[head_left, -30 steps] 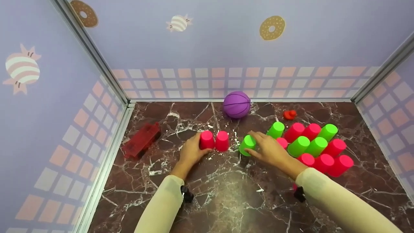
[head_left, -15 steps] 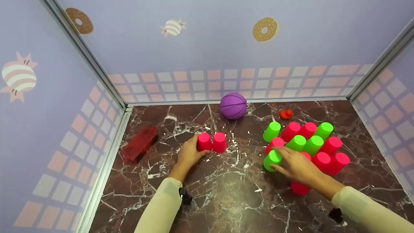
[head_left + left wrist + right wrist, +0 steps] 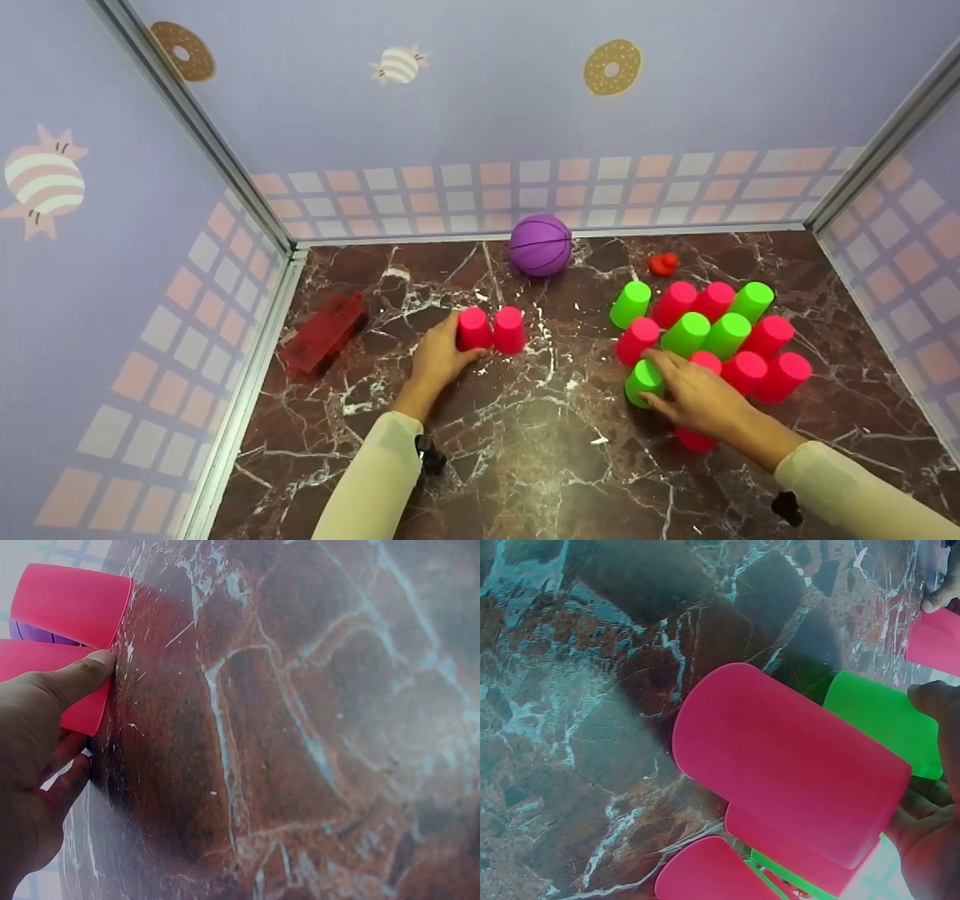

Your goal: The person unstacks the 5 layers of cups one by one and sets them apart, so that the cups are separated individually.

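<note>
My left hand [image 3: 436, 358] grips an upside-down pink cup [image 3: 474, 328] on the marbled surface; its thumb lies along the side in the left wrist view. A second pink cup [image 3: 509, 330] stands close to the right of it. My right hand [image 3: 696, 394] holds an upside-down green cup [image 3: 644, 382] between thumb and fingers, at the front left of the group of cups. Behind that green cup stands a pink cup [image 3: 637, 341]. Another pink cup [image 3: 780, 757] is near in the right wrist view, partly hidden under my right hand in the head view.
Several more upside-down cups, including a green cup [image 3: 685, 334] and a pink cup [image 3: 782, 377], stand at the right. A purple ball [image 3: 541, 246] and a small red rubber duck [image 3: 664, 264] are near the back wall. A translucent red block-like object [image 3: 324, 334] lies at the left.
My right hand has carried the green cup from beside the two pink cups rightward and toward me, to the group's front left. The left hand keeps its hold on its pink cup.
</note>
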Action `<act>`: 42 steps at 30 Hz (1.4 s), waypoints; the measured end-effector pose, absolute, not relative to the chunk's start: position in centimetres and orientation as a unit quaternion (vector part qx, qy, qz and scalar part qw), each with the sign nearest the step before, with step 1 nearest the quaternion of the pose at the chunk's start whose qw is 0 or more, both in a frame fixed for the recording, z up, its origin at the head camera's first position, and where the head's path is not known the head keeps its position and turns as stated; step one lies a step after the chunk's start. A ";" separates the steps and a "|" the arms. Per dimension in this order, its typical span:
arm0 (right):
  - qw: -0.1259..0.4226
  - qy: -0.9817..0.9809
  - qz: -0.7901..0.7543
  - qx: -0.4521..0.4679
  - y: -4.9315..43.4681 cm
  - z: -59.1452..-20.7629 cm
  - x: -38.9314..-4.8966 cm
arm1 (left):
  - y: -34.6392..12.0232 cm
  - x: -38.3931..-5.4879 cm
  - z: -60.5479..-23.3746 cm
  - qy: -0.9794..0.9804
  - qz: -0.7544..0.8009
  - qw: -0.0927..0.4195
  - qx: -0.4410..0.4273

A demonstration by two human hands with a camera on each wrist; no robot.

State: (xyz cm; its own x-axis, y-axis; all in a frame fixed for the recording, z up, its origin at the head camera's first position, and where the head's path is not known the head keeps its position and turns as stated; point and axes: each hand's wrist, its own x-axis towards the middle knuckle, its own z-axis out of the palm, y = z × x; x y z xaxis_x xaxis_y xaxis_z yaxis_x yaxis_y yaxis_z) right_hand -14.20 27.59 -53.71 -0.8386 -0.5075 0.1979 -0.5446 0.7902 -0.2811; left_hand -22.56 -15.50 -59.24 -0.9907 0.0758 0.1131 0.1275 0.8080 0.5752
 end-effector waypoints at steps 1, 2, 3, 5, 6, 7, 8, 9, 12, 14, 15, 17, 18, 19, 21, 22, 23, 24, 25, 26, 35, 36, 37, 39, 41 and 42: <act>0.054 -0.944 0.164 0.280 27.7 -53.8 -14.2 | -15.5 -22.6 -59.2 -0.950 -0.305 0.041 -0.054; 0.054 -0.944 0.162 0.280 27.8 -53.8 -14.2 | -15.5 -22.6 -59.1 -0.950 -0.306 0.040 -0.054; 0.053 -0.945 0.160 0.281 27.8 -53.9 -14.1 | -15.4 -22.6 -59.1 -0.950 -0.306 0.039 -0.055; 0.054 -0.945 0.153 0.283 27.9 -53.9 -14.2 | -15.4 -22.6 -59.0 -0.949 -0.308 0.039 -0.055; 0.055 -0.945 0.151 0.284 28.0 -53.9 -14.2 | -15.4 -22.7 -59.0 -0.949 -0.307 0.040 -0.055; 0.057 -0.945 0.149 0.285 28.0 -54.0 -14.2 | -15.4 -22.7 -59.0 -0.949 -0.307 0.040 -0.055; 0.060 -0.945 0.146 0.285 28.0 -54.0 -14.2 | -15.4 -22.8 -59.0 -0.949 -0.306 0.041 -0.055; 0.062 -0.945 0.146 0.286 28.0 -54.0 -14.2 | -15.3 -22.8 -59.0 -0.950 -0.305 0.042 -0.055; 0.066 -0.944 0.148 0.286 28.0 -54.0 -14.3 | -15.3 -23.0 -59.0 -0.952 -0.298 0.044 -0.057; 0.066 -0.945 0.148 0.285 28.0 -53.9 -14.3 | -15.3 -23.1 -59.0 -0.953 -0.294 0.045 -0.057; 0.065 -0.945 0.149 0.283 28.0 -53.9 -14.3 | -15.3 -23.1 -59.0 -0.953 -0.293 0.045 -0.057; 0.065 -0.946 0.148 0.279 28.0 -53.7 -14.3 | -15.3 -23.2 -59.0 -0.953 -0.293 0.045 -0.057; 0.065 -0.947 0.148 0.277 27.9 -53.6 -14.3 | -15.3 -23.2 -59.0 -0.953 -0.293 0.044 -0.058; 0.067 -0.947 0.149 0.275 27.9 -53.5 -14.3 | -15.3 -23.2 -59.0 -0.953 -0.295 0.044 -0.058; 0.077 -0.947 0.148 0.276 27.7 -53.3 -14.4 | -15.3 -23.1 -59.0 -0.952 -0.297 0.042 -0.058; 0.085 -0.945 0.146 0.278 27.6 -53.2 -14.5 | -15.4 -23.0 -59.0 -0.952 -0.299 0.041 -0.057; 0.095 -0.944 0.144 0.282 27.6 -53.1 -14.6 | -15.4 -23.0 -59.1 -0.951 -0.301 0.039 -0.055; 0.107 -0.941 0.142 0.286 27.5 -53.0 -14.7 | -15.5 -22.9 -59.1 -0.951 -0.302 0.038 -0.053; 0.120 -0.939 0.140 0.292 27.3 -53.0 -14.8 | -15.5 -22.9 -59.1 -0.951 -0.303 0.036 -0.051; 0.133 -0.936 0.137 0.297 27.2 -52.9 -14.9 | -15.5 -22.8 -59.1 -0.951 -0.304 0.034 -0.048; 0.155 -0.928 0.141 0.308 24.1 -52.2 -17.2 | -15.5 -22.8 -59.5 -0.951 -0.304 0.026 -0.044; 0.148 -0.929 0.142 0.309 23.5 -52.2 -17.6 | -15.5 -22.8 -59.5 -0.952 -0.303 0.026 -0.043; 0.143 -0.929 0.145 0.309 22.9 -52.1 -18.0 | -15.5 -22.8 -59.5 -0.952 -0.303 0.026 -0.043; 0.127 -0.932 0.151 0.304 21.6 -52.0 -18.7 | -15.5 -22.7 -59.4 -0.952 -0.302 0.028 -0.044; 0.112 -0.934 0.161 0.299 20.2 -51.8 -19.5 | -15.5 -22.6 -59.3 -0.951 -0.302 0.034 -0.048; 0.106 -0.935 0.166 0.296 19.5 -51.8 -19.9 | -15.5 -22.6 -59.2 -0.951 -0.303 0.038 -0.050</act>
